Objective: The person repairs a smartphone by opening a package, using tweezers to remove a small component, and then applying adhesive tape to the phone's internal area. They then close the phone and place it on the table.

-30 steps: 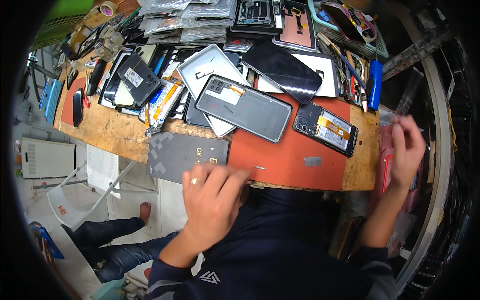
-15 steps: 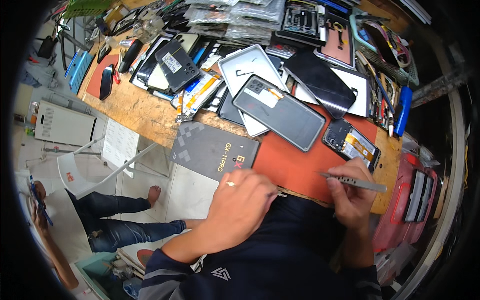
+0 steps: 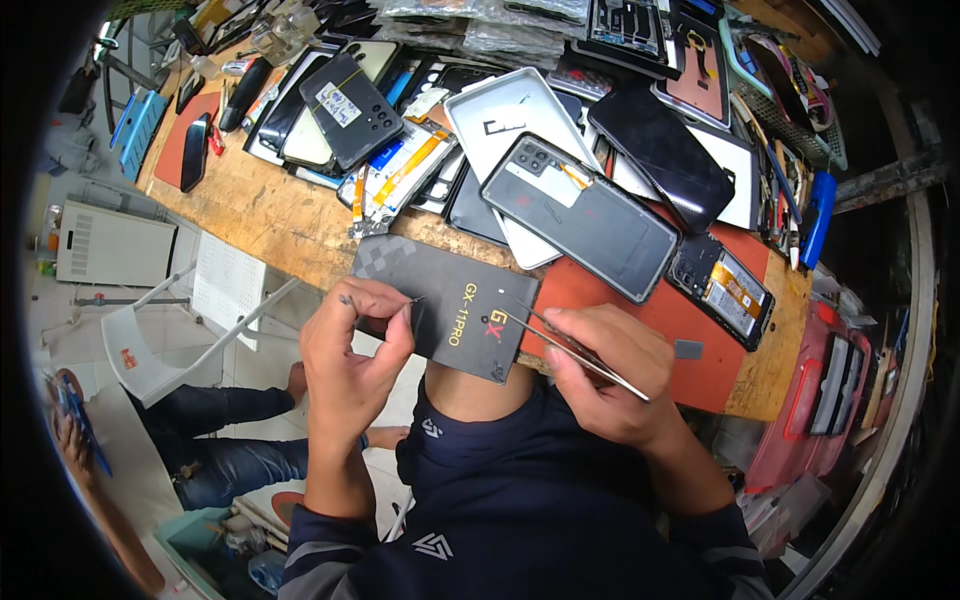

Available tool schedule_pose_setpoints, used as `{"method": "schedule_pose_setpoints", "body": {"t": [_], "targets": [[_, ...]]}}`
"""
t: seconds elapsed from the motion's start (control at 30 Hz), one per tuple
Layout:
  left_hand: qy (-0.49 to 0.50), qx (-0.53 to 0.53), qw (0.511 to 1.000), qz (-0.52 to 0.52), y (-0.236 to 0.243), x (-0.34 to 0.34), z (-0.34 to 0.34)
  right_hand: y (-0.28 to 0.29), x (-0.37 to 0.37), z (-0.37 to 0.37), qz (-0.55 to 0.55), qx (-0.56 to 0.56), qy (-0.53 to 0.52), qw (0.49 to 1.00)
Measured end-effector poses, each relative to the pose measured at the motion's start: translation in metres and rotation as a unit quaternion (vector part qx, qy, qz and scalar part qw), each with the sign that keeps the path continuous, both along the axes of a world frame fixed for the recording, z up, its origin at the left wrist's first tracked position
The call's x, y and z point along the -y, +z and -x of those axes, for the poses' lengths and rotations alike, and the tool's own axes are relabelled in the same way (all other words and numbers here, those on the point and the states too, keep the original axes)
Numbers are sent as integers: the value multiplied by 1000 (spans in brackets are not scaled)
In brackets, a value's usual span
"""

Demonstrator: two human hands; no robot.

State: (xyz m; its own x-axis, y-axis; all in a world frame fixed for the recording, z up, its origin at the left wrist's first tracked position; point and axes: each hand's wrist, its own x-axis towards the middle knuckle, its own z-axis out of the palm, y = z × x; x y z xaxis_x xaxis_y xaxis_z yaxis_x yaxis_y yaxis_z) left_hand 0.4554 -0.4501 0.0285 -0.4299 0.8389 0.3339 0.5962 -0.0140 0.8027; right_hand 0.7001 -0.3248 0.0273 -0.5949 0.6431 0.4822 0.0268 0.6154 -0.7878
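My left hand (image 3: 355, 350) is closed in a pinch over the left part of a flat black box (image 3: 425, 315). A tiny thin dark piece (image 3: 416, 299) pokes out at its fingertips, too small to name. In my right hand (image 3: 615, 370) is a pair of slim metal tweezers (image 3: 575, 352), tips pointing left over the box's right side. Part of the box juts past the bench edge above my knee. To its right lies an orange mat (image 3: 650, 325), bearing a small grey rectangle (image 3: 688, 348) and an opened phone (image 3: 725, 290) with its battery and orange ribbon showing.
Phone housings (image 3: 580, 220), a black screen (image 3: 660, 165) and ribbon-cable parts (image 3: 405, 175) crowd the wooden bench (image 3: 260, 220). Plastic-wrapped packs (image 3: 510, 35) are stacked behind. Tools, with a blue handle (image 3: 818, 220), stand at right. A white chair (image 3: 150, 350) and another person's legs (image 3: 240, 430) are at left.
My left hand has moved left and turned into a pinch above the box. My right hand has brought the tweezers left, over the box. The small grey rectangle now shows on the mat.
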Motion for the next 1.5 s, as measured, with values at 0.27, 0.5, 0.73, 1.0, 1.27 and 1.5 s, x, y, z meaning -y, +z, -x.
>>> {"method": "schedule_pose_setpoints", "body": {"t": [0.27,0.5,0.73,1.0,1.27,1.5], "targets": [[-35,-44,998,34,8,-10,5,-8,-6,-4,43,15,7,999],[-94,-91,991,34,4,-14,9,-12,-10,0,23,11,17,1000],[-54,-169,983,37,5,-14,8,-13,-11,0,8,-8,9,1000],[-31,-220,966,128,19,10,-19,-13,-9,-2,4,-14,9,1000],[-29,-173,979,100,14,0,-19,-12,-7,-4,-22,-17,-1,1000],[3,-111,993,34,14,0,-5,-11,-3,-4,-10,1,-4,1000]]}}
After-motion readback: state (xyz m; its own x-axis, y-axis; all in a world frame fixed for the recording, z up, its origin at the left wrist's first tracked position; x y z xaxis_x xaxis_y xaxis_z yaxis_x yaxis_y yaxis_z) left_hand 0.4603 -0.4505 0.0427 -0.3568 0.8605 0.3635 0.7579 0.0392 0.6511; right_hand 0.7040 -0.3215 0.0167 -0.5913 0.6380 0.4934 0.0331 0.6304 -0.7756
